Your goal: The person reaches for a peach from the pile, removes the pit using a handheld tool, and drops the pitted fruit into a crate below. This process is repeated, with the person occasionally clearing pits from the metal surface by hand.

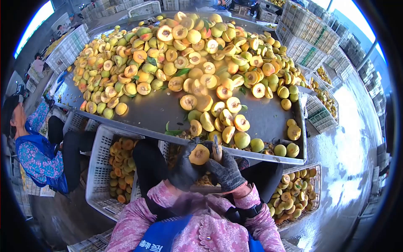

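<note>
My left hand (184, 169), in a dark glove, is closed around a halved yellow peach (199, 154) with its cut face up. Close beside it, my right hand (226, 171), in a grey glove, grips a small wooden-handled tool (217, 152) with a metal end pointing up. Both hands are at the near edge of a metal table (147, 115). Just beyond them lie halved peaches (227, 117) and a few that look whole (242, 140). What lies under the hands is partly hidden.
A large peach heap (138, 63) covers the far part of the table. Crates of peach halves stand left (100, 168) and right (317, 176) of my legs. Another person (42, 147) sits at the left. Stacked crates (308, 31) rise at the back right, beside a wet floor (348, 168).
</note>
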`<action>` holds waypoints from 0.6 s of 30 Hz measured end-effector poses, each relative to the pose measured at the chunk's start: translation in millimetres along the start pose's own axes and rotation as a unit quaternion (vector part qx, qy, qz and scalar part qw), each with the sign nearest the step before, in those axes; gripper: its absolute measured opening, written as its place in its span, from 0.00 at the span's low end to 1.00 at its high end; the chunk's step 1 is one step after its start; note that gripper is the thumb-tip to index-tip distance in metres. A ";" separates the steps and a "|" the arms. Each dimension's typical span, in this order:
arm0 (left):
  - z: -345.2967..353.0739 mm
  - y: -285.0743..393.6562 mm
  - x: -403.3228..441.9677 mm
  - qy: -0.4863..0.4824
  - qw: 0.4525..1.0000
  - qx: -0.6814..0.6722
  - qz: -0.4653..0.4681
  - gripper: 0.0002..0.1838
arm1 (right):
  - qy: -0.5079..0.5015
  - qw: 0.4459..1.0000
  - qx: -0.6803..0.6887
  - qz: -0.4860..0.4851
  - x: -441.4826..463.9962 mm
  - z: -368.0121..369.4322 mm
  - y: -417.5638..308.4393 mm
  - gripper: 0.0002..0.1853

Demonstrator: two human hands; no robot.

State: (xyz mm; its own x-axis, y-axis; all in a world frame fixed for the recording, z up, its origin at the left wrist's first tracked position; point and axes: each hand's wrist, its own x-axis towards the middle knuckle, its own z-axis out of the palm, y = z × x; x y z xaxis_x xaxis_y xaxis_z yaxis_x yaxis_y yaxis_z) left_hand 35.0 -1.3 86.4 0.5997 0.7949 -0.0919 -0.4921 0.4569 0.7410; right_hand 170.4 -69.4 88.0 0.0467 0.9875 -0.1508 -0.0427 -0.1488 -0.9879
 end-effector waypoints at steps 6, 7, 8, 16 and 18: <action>-6.2 -0.1 -2.5 0.008 0.994 -0.091 -0.057 0.18 | -0.042 0.974 -0.221 -0.009 -27.9 0.9 -33.0 0.17; -2.8 -1.3 -5.6 0.008 1.000 0.016 -0.005 0.18 | -0.060 0.950 -0.306 0.008 -29.6 -0.2 -31.7 0.16; -0.8 -2.1 -7.8 0.007 0.991 0.123 0.048 0.19 | -0.056 0.946 -0.314 -0.061 -29.9 1.0 -28.5 0.16; -12.9 -6.8 -15.8 -0.005 0.916 0.371 0.155 0.14 | -0.046 0.929 -0.353 -0.105 -24.7 12.6 -20.5 0.15; -13.3 -7.3 -17.7 -0.005 0.902 0.400 0.164 0.12 | -0.048 0.938 -0.338 -0.055 -23.3 14.9 -11.1 0.19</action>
State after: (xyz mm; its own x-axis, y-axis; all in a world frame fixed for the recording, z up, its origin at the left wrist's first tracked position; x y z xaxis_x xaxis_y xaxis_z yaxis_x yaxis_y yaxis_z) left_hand 19.6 -13.4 73.7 0.5131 0.8291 0.2223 -0.0334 -0.2395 0.9703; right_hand 154.9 -90.0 103.0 -0.0773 0.9942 -0.0746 0.6020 -0.0131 -0.7984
